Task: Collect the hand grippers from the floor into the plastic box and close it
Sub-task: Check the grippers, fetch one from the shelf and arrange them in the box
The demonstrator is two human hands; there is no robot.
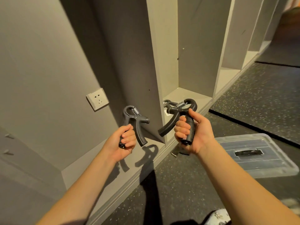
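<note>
Nearest, the left hand (125, 140) is curled round one handle of the first hand gripper (134, 117) and the right hand (193, 132) round one handle of the second hand gripper (180, 111), both held off the floor. The plastic box (267, 172), on the floor to the right, looks lidded, so one hand should probably set its load down and open it first. Farther back, a third hand gripper (168, 103) seems to lie in the shelf.

The left hand (125, 142) covers most of 1 handle of the left gripper (134, 117). The right hand (193, 135) covers 1 of the right gripper (180, 111), whose lettering is too small to read. Behind it a 3rd gripper (168, 103) shows only partly. Below the right hand a dark thing (176, 153), perhaps another gripper, is half hidden.
</note>
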